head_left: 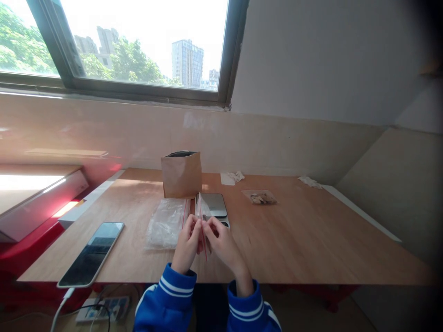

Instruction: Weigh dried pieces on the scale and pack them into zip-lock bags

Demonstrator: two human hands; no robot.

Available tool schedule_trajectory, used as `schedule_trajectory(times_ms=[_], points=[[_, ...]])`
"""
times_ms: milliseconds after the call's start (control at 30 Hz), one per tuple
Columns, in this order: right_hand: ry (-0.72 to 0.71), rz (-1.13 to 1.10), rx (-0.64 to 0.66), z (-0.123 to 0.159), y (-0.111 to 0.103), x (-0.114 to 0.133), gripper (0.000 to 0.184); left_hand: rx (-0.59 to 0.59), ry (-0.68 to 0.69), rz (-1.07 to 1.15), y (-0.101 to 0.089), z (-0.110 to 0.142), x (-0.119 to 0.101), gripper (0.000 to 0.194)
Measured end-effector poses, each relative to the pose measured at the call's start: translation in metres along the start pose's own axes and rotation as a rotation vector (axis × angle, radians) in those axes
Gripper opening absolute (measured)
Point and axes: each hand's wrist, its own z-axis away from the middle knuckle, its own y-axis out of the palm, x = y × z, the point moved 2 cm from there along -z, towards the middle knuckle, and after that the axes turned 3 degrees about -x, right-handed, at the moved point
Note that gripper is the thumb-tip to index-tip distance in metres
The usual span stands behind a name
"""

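Clear bags (pixel 164 226) lie beside the left hand (pixel 187 242), which pinches a small zip bag (pixel 202 206) by its red strip (pixel 205 249). That bag is between the hands, its contents hard to make out; the right hand (pixel 224 243) pinches it too. A packet (pixel 261 198) lies farther right.

Bright daylight pours through the wide, dark-framed glass window (pixel 145 46) (the sky (pixel 194 18) is all white!), but the smooth grey wall (pixel 318 60) looks dim.
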Motion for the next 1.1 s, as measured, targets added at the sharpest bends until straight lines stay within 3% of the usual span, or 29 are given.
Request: schedule_trajectory(times_ms=[167, 600, 833, 1000, 1100], points=[[0.007, -0.015, 0.099, 0.001, 0.005, 0.0, 0.029, -0.035, 0.009, 0.036, -0.003, -0.003, 0.002, 0.035], [-0.086, 0.139, 0.038, -0.003, 0.008, -0.005, 0.026, -0.057, 0.078, -0.095, -0.007, -0.001, 0.0, 0.032], [-0.062, 0.191, -0.111, -0.005, 0.008, -0.011, 0.027, -0.164, 0.145, -0.278, -0.004, 0.001, 0.002, 0.03], [-0.073, 0.167, -0.163, -0.006, 0.005, -0.015, 0.029, -0.145, 0.177, -0.327, -0.001, 0.0, 0.005, 0.027], [-0.065, 0.133, -0.355, -0.005, -0.012, -0.018, 0.029, -0.282, 0.168, -0.337, -0.014, -0.001, 0.005, 0.028]])
